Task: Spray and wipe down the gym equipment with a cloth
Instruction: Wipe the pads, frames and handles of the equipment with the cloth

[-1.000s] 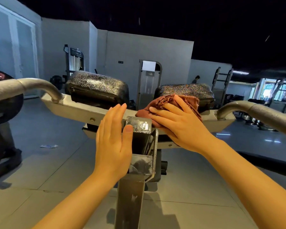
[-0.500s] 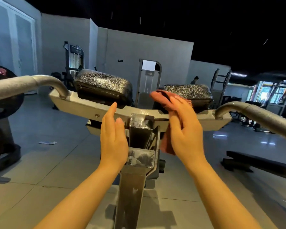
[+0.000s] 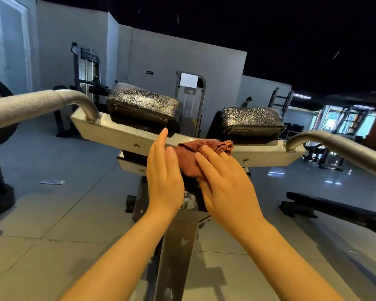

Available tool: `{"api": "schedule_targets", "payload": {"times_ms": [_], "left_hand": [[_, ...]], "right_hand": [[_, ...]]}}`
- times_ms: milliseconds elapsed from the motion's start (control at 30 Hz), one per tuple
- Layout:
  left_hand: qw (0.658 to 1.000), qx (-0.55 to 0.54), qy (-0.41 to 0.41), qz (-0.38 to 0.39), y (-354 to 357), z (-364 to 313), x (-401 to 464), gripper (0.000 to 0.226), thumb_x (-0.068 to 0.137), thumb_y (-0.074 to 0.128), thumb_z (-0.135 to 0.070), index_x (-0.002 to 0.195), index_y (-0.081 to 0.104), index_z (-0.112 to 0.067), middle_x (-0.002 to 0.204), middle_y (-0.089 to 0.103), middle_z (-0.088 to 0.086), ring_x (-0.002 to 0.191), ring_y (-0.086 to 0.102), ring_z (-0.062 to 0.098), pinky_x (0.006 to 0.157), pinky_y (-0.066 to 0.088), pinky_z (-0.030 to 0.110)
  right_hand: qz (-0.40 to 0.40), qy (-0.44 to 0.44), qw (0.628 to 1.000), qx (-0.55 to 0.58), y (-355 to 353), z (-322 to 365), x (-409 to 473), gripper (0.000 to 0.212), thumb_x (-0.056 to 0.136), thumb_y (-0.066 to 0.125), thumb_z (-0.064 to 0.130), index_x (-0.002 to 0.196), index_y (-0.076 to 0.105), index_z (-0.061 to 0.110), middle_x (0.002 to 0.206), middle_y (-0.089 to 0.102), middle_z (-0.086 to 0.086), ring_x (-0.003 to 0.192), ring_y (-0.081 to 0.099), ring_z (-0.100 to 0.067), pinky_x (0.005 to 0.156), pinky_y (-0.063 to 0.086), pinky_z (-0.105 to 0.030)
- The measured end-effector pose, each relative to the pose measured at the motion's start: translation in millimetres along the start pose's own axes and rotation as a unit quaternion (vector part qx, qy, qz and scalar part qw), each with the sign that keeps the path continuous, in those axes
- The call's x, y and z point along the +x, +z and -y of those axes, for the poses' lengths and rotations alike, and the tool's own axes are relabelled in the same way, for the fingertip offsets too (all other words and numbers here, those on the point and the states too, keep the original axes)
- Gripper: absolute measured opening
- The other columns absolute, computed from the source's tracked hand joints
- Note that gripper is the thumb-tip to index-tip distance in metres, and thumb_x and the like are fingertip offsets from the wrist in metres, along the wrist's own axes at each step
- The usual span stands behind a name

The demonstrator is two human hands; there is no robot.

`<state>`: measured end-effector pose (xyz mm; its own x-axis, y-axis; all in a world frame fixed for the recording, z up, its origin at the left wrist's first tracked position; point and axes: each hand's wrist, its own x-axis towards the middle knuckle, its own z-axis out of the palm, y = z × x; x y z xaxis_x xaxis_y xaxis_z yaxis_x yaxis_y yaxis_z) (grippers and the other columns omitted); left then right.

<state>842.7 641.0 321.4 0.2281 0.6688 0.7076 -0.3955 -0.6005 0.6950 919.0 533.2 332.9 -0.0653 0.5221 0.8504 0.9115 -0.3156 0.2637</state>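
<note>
Gym equipment (image 3: 126,139): pale steel crossbar on a central post, carrying two handles and two pads; listed left to right.

Left handle (image 3: 30,107): curved tube with a rough grey sleeve, welded into the crossbar's left end. Not touched. Risk: likely to be missed if wiping stayed at the centre.

Left pad (image 3: 143,109): black, textured, glossy, mounted behind the crossbar. Risk: none seen beyond being skipped.

Left hand (image 3: 164,179): fingers straight and together, flat against the left side of the post top, holding nothing. Risk: with both hands close on one narrow post, the cloth could drag across these fingers.

Cloth (image 3: 195,153): rust-brown, bunched, draped over the post top where it meets the crossbar, a frayed corner sticking out to the right. Risk: the loose corner could snag on a crossbar bolt; a bunched cloth would wipe little surface.

Right hand (image 3: 224,181): fingers straight, pressing the cloth onto the post from the right, not curled round it. Risk: an unpinched cloth could slip off and drop to the floor.

Right pad (image 3: 248,122): as left pad, just behind the cloth.

Right handle (image 3: 339,146): bare curved tube, untouched.

Spray bottle: none in view; whether the metal was wet could not be told, so a dry wipe was possible.
</note>
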Motion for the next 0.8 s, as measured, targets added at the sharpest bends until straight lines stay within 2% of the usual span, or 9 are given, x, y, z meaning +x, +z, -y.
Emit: {"api": "schedule_targets", "payload": {"times_ms": [67,167,267,400,467,567,633,733,800], "left_hand": [[1.000,0.009,0.002,0.002,0,-2,1,0.046,0.097,0.021,-0.043,0.142,0.023,-0.038,0.135,0.029,-0.031,0.128,0.027,-0.018,0.110,0.023,0.013],[0.999,0.035,0.003,0.003,-1,-4,1,0.052,0.098,0.021,-0.043,0.148,0.024,-0.031,0.140,0.029,-0.024,0.134,0.028,-0.006,0.112,0.023,0.020],[0.998,0.059,-0.024,-0.001,-9,-5,-6,0.053,0.099,0.022,-0.043,0.150,0.026,-0.027,0.145,0.031,-0.017,0.137,0.025,-0.001,0.112,0.021,0.022],[0.995,0.071,-0.075,0.016,-34,-14,-23,0.042,0.106,0.027,-0.029,0.147,0.034,-0.024,0.148,0.036,-0.009,0.131,0.030,-0.003,0.103,0.021,0.007],[0.992,0.085,-0.074,0.048,-47,-24,-31,0.041,0.106,0.026,-0.028,0.146,0.037,-0.024,0.145,0.039,-0.010,0.125,0.030,-0.007,0.091,0.019,-0.007],[0.989,0.096,-0.073,0.086,-64,-37,-43,0.042,0.106,0.026,-0.030,0.146,0.037,-0.024,0.147,0.041,-0.009,0.126,0.031,-0.006,0.091,0.021,-0.005],[0.988,0.100,-0.071,0.099,-72,-41,-53,0.042,0.106,0.027,-0.030,0.147,0.037,-0.025,0.148,0.040,-0.010,0.128,0.031,-0.006,0.094,0.022,0.000],[0.985,0.088,-0.075,0.130,-75,-43,-70,0.043,0.106,0.028,-0.029,0.148,0.034,-0.025,0.145,0.040,-0.014,0.128,0.032,-0.006,0.090,0.021,-0.006],[0.982,0.064,-0.090,0.153,-73,-40,-77,0.043,0.105,0.028,-0.030,0.148,0.031,-0.027,0.138,0.041,-0.017,0.127,0.034,-0.004,0.088,0.026,-0.008]], "right_hand": [[0.026,-0.009,1.000,0.015,0,-1,15,0.044,0.087,0.055,0.022,0.127,0.060,0.005,0.131,0.059,-0.015,0.112,0.058,-0.033,0.096,0.048,-0.044],[0.065,0.001,0.995,0.072,3,-6,29,0.051,0.085,0.061,0.017,0.134,0.054,0.004,0.136,0.055,-0.016,0.117,0.055,-0.037,0.094,0.050,-0.045],[0.032,-0.014,0.998,0.048,0,-11,17,0.047,0.080,0.068,0.006,0.126,0.062,0.002,0.129,0.061,-0.018,0.114,0.060,-0.038,0.098,0.047,-0.042],[0.042,-0.052,0.998,0.016,-22,-13,0,0.049,0.064,0.082,-0.008,0.111,0.069,-0.001,0.117,0.067,-0.019,0.107,0.065,-0.038,0.098,0.042,-0.042],[0.062,-0.088,0.994,0.013,-34,-13,1,0.038,0.065,0.080,-0.008,0.100,0.071,0.001,0.107,0.070,-0.015,0.098,0.066,-0.035,0.093,0.050,-0.034],[0.083,-0.133,0.988,0.012,-51,-13,0,0.026,0.068,0.080,-0.002,0.091,0.072,0.007,0.095,0.071,-0.009,0.088,0.067,-0.029,0.084,0.047,-0.028],[0.054,-0.096,0.994,0.014,-60,-11,-14,0.023,0.075,0.076,0.002,0.097,0.071,0.006,0.100,0.070,-0.010,0.094,0.064,-0.028,0.084,0.052,-0.034],[-0.037,-0.033,0.999,0.016,-60,7,-43,0.028,0.091,0.050,0.015,0.109,0.068,0.002,0.111,0.068,-0.015,0.105,0.057,-0.029,0.092,0.043,-0.034],[-0.030,-0.001,1.000,0.009,-45,27,-55,0.033,0.093,0.048,0.021,0.114,0.068,0.005,0.117,0.067,-0.013,0.107,0.060,-0.030,0.093,0.043,-0.036]]}}
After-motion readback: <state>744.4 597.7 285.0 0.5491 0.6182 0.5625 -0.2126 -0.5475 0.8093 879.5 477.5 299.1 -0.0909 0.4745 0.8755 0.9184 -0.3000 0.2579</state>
